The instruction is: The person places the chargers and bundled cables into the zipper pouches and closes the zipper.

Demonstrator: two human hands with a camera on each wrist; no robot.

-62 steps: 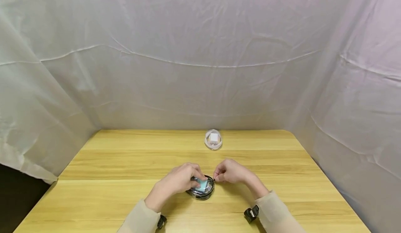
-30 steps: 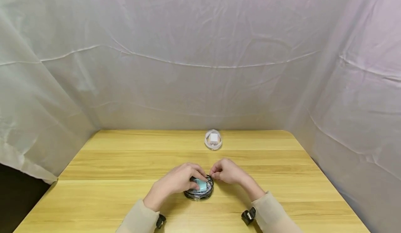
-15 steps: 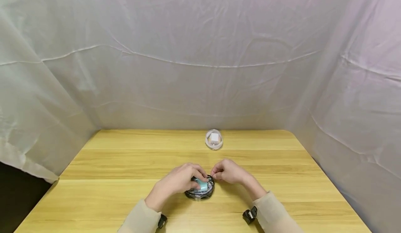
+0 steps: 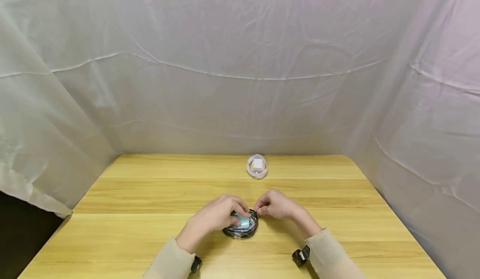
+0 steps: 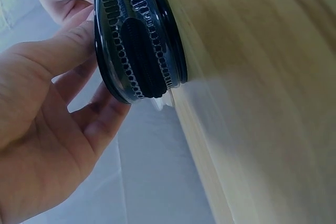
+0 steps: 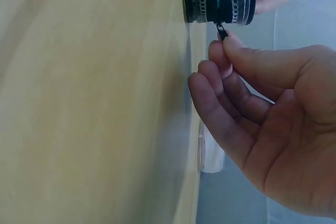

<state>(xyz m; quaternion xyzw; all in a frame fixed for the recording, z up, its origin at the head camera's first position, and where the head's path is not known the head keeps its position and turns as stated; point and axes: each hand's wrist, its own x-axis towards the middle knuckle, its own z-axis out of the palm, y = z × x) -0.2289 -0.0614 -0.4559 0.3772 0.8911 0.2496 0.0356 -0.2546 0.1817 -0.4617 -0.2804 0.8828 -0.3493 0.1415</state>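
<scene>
A small round see-through zip pouch (image 4: 243, 230) with black edging sits at the middle front of the table, something light blue visible in it. My left hand (image 4: 215, 214) grips its left side, thumb and fingers bent over the top. In the left wrist view, the thumb presses one face of the pouch (image 5: 139, 40), while other fingers reach round its far side. At the pouch's right edge, my right hand (image 4: 279, 206) pinches the black zipper pull (image 6: 222, 32) between thumb and index finger. The remaining fingers of that hand are bent and hold nothing.
A white charging plug (image 4: 257, 165) lies inside a ring of coiled white cable (image 4: 249, 173) near the back of the wooden table (image 4: 150, 187). Pale cloth (image 4: 240, 104) hangs behind and at both sides. A dark gap shows at the lower left.
My right hand has shifted slightly left, then back right, by the pouch's edge. My left hand stays on the pouch, which moves only a little.
</scene>
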